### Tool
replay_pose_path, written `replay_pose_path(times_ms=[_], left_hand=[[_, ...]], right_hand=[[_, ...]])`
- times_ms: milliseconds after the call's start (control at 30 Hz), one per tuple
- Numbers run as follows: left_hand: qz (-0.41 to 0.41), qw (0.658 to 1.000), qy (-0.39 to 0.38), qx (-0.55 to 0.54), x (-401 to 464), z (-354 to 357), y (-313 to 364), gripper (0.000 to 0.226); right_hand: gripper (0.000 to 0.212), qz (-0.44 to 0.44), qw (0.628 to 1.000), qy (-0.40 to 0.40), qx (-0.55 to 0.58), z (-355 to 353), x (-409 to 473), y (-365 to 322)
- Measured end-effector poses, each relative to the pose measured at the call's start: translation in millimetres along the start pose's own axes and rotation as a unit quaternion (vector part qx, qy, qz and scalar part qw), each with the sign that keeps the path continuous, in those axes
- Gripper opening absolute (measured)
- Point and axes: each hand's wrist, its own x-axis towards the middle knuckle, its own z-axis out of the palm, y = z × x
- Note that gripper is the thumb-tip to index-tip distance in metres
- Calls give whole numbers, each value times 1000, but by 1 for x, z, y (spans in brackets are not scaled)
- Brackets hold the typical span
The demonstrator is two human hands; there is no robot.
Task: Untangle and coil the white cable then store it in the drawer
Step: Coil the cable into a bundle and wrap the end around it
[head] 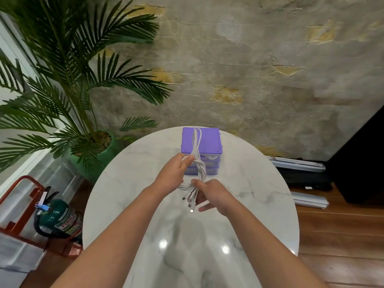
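Observation:
A white cable (pixel 197 146) is bundled into long loops, twisted in the middle, and held up above the table. My left hand (pixel 175 173) grips the bundle at its twisted middle. My right hand (pixel 212 194) pinches the lower end, where several plug ends (pixel 190 201) hang down. The top loops of the cable reach up in front of a small purple drawer unit (pixel 209 142) at the far side of the table. Its drawers look closed.
The round white marble table (pixel 259 194) carries only the drawer unit. A potted palm (pixel 83 90) stands to the left, with a fire extinguisher in a red stand (pixel 58 217) on the floor. Metal rails (pixel 299 165) lie on the wooden floor at right.

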Motion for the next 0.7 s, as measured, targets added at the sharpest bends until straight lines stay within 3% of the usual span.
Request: replay_pose_path(times_ms=[133,333,500,633,700], left_hand=[[-8,999,32,32,4,-5,-8,33],[-31,996,59,63,11,-17,-23,36],[-50,993,102,-14,16,-33,-14,36],[-38,993,78,-82,14,-25,-9,35],[-31,989,72,-126,12,-19,-7,35]], right_hand=[[29,-6,999,-48,13,-1,-4,-4],[30,-93,994,-61,-7,-3,-10,-8],[25,-43,989,-57,-126,-7,-3,22],[17,-32,988,-21,-149,-3,5,28],[45,-52,993,-21,-101,-1,7,18]])
